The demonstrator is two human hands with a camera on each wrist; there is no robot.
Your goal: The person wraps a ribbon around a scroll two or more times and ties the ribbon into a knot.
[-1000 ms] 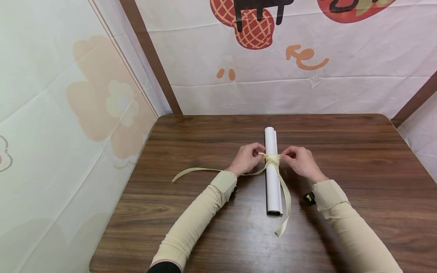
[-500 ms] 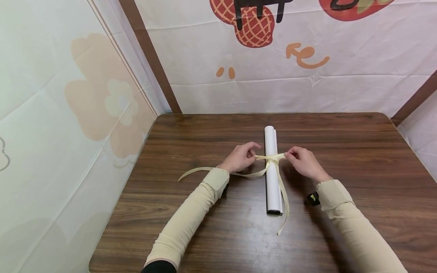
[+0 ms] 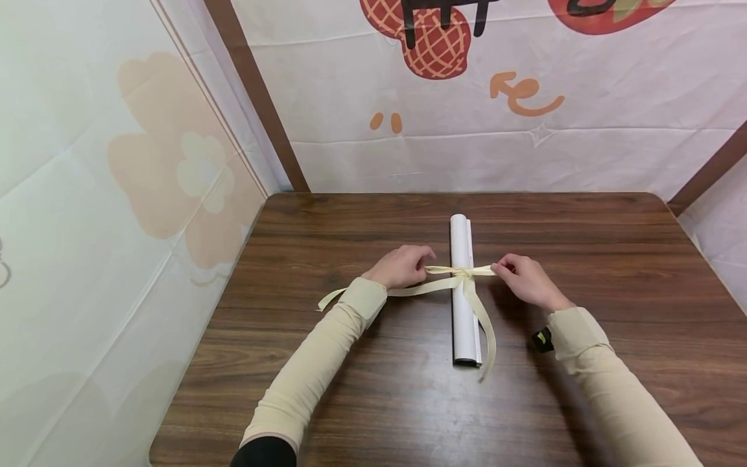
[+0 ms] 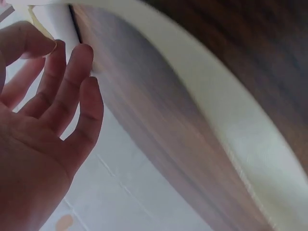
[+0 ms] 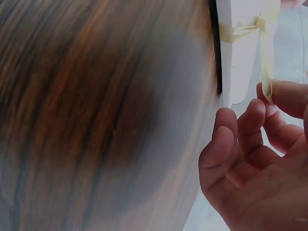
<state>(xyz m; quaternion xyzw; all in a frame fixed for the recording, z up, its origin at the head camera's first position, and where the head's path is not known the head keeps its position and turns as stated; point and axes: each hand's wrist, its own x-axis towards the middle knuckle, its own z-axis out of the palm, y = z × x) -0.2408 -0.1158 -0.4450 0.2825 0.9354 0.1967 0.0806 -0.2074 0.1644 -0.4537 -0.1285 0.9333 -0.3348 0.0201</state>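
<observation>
A white rolled sheet (image 3: pixel 461 318) with a dark edge lies lengthwise on the brown table. Around its middle goes a pale yellow ribbon (image 3: pixel 482 310), knotted on top with a loop out to each side. My left hand (image 3: pixel 403 266) pinches the left loop between thumb and finger. On the other side my right hand (image 3: pixel 528 280) pinches the right loop; the right wrist view shows that ribbon loop (image 5: pixel 266 62) at the thumb tip. One loose tail passes left under my left wrist, and the other curves toward the front. In the left wrist view the ribbon tail (image 4: pixel 202 91) arcs close to the camera.
The wood-grain table (image 3: pixel 613 246) reaches up to a printed white backdrop (image 3: pixel 350 78) behind and a similar curtain (image 3: pixel 70 194) at the left. A small black device (image 3: pixel 543 340) sits under my right wrist.
Both hands have moved apart, the left one farther, drawing the ribbon loops out sideways and the knot tighter. The left tail's end has slid to the right.
</observation>
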